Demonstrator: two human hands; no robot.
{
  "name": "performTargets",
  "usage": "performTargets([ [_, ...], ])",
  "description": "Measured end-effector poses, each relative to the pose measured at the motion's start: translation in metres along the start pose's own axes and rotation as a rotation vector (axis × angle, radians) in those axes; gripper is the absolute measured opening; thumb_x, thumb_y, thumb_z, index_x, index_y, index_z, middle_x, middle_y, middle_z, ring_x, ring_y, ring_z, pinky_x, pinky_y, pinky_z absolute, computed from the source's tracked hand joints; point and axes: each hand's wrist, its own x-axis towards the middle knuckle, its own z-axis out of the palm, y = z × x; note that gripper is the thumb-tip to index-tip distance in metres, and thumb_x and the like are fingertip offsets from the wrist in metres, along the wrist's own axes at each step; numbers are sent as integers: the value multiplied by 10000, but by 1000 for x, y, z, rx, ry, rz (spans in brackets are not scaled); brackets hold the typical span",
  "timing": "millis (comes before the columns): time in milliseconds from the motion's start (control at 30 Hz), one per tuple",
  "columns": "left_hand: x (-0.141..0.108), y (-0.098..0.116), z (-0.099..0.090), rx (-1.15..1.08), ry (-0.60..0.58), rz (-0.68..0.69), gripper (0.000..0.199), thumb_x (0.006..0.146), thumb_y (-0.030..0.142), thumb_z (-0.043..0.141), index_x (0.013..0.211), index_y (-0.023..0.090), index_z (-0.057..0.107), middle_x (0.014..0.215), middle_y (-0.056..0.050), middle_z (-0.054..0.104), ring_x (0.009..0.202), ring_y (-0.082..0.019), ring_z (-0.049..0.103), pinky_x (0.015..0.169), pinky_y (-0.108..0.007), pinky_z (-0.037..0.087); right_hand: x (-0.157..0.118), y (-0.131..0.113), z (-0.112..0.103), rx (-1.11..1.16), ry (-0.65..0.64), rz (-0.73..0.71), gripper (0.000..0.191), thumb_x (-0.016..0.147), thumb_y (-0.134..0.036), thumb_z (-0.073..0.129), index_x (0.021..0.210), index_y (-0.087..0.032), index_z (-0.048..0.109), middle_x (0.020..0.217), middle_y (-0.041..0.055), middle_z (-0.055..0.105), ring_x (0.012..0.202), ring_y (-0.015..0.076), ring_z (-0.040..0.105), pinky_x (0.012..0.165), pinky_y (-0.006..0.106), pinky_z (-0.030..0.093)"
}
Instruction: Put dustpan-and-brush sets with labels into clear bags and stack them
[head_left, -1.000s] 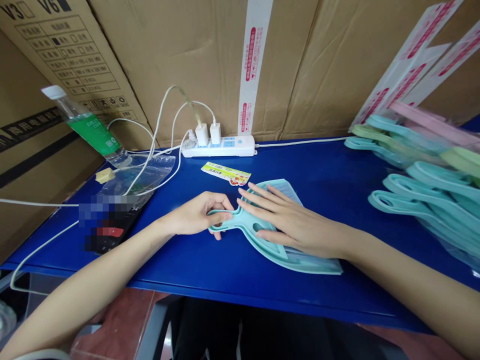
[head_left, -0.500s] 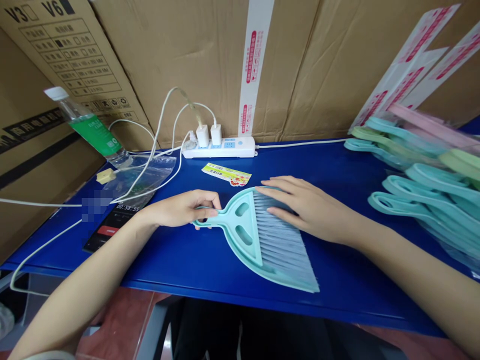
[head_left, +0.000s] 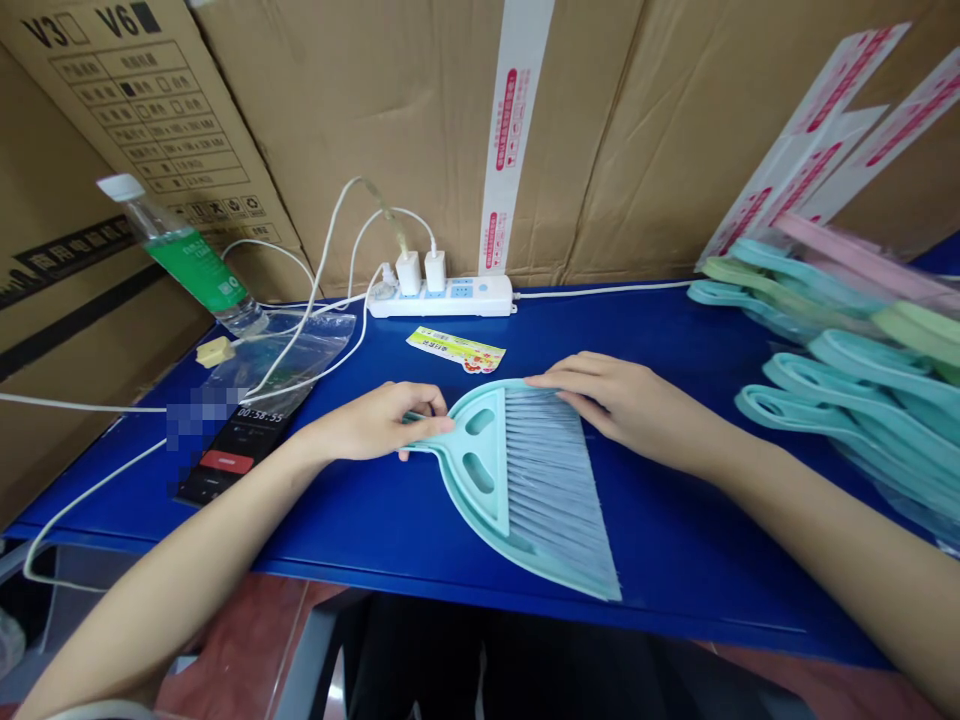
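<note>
A mint-green dustpan lies on the blue table with a matching hand brush nested in it, grey bristles fanned toward the right. My left hand is closed around the stacked handles, thumb on top, and hides most of them. At the far edge of the pan, my right hand pinches the upper corner where the bristles start, its fingers drawn together. Just beyond the pan lies a yellow-green printed card.
More bagged dustpan sets are piled at the right. A white power strip with chargers and cables stands at the back against cardboard boxes. At the left are a water bottle, a phone and a plastic bag.
My right hand has gone from fingers spread over the bristles to a pinch at the pan's upper corner. The brush and pan have turned slightly; my left hand keeps its hold.
</note>
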Motion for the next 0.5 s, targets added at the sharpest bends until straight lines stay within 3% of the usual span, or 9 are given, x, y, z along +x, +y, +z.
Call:
performTargets([
  [233, 3, -5, 2, -12, -29, 27, 330, 878, 485, 587, 844, 158, 612, 615, 34, 597, 482, -90, 551, 483, -188, 409, 2, -2, -4, -7, -21, 1, 489, 881, -92, 326, 1161, -225, 705, 1038, 83, 736, 927, 220, 692, 807, 398, 576],
  [500, -3, -1, -1, 16, -47, 47, 278, 884, 438, 551, 822, 167, 569, 623, 34, 574, 508, -91, 530, 490, -187, 382, 6, -5, -1, -119, -22, -31, 441, 944, -163, 314, 1155, -175, 702, 1044, 122, 739, 935, 249, 693, 788, 420, 568],
])
